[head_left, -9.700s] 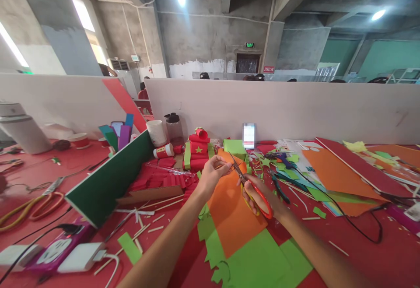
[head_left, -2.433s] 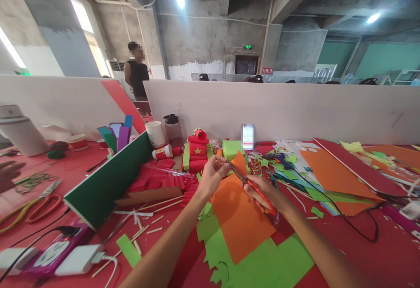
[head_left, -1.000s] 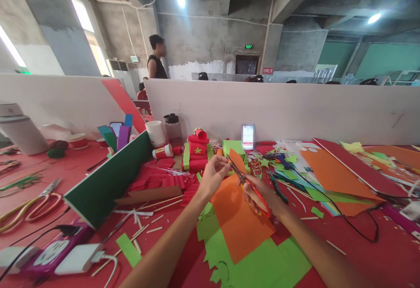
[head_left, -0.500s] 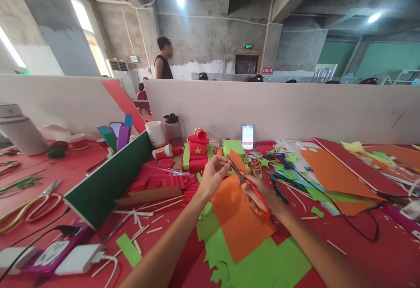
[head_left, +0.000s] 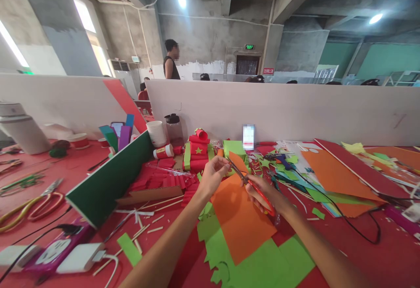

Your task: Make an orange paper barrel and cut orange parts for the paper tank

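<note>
My right hand (head_left: 259,190) is closed round the orange-red handles of a pair of scissors (head_left: 239,173). Their blades point up and left, toward the fingertips of my left hand (head_left: 215,172). Those left fingers are pinched together at the edge of an upright piece of orange paper (head_left: 239,161), beside the blade tips; the exact contact is hard to see. Below both hands lies a large orange sheet (head_left: 243,222). Under it are light green sheets (head_left: 262,259) with jagged cut edges.
Behind my hands stands a red and green paper model (head_left: 198,151) with a star. A phone (head_left: 248,137) leans on the white partition (head_left: 295,108). A green board (head_left: 111,178), a power strip (head_left: 55,251) and yellow-red scissors (head_left: 46,205) are left; a glue gun (head_left: 284,160) lies right.
The scissors and my right hand have shifted slightly right and down. My left hand stays pinched in nearly the same place. The person beyond the partition has moved right.
</note>
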Available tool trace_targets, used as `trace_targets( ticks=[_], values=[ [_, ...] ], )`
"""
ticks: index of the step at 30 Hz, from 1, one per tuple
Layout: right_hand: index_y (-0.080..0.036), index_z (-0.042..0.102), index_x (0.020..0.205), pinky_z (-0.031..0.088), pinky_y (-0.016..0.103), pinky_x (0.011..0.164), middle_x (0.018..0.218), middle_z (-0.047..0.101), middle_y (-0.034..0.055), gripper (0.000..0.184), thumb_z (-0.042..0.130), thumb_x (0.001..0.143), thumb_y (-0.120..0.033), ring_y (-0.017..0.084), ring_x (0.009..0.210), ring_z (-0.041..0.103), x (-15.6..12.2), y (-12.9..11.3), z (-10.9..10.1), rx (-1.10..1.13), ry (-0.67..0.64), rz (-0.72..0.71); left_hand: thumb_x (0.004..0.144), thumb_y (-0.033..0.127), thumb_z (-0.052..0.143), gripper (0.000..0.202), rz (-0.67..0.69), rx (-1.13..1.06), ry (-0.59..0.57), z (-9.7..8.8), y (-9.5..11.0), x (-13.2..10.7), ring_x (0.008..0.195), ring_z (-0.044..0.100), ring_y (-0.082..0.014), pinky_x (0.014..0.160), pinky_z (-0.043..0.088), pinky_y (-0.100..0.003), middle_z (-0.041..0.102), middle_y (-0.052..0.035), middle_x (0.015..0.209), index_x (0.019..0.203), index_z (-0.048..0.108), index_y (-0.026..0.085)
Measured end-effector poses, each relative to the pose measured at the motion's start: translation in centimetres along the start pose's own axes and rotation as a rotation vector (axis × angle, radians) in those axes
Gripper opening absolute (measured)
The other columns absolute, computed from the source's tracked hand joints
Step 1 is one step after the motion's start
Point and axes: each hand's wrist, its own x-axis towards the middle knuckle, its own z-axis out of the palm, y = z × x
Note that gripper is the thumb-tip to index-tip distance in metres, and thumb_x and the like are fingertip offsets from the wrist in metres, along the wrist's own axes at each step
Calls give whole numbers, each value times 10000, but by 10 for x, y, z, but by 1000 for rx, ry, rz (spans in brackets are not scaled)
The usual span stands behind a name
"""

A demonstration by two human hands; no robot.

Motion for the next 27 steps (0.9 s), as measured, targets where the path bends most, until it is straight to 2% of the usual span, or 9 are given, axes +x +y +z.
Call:
trace_targets(
  ticks=[9, 16, 23, 27],
  values=[
    [-199, 501, 1006, 372, 155, 282, 602, 478, -74, 549, 443, 855, -724, 61, 315, 446, 0, -1, -2, -12, -28, 43, 787, 396, 677, 254, -19, 8, -1, 3, 4, -3, 738, 626, -149, 668, 490, -248, 648, -18, 783, 828, 570, 169],
    [-199, 507, 1007, 371, 143, 299, 598, 462, -73, 553, 470, 842, -725, 51, 346, 416, -5, -7, -5, 1, -27, 82, 756, 415, 696, 279, -39, 7, 3, 1, 2, -2, 708, 626, -146, 661, 493, -257, 649, -10, 760, 823, 570, 175],
    [-191, 502, 1057, 368, 135, 324, 639, 493, -64, 583, 484, 834, -729, 43, 378, 413, -12, -13, -20, 126, -140, 114, 761, 390, 690, 262, -25, 22, 24, -1, 1, -1, 699, 626, -150, 659, 498, -262, 655, -15, 751, 876, 598, 174],
    [-186, 504, 1071, 373, 138, 335, 625, 488, -64, 588, 471, 844, -727, 48, 385, 417, -13, -13, -25, 116, -176, 141, 758, 410, 696, 311, -40, 8, 2, -1, 2, -2, 717, 640, -162, 667, 511, -277, 646, -12, 758, 938, 600, 176]
  ],
)
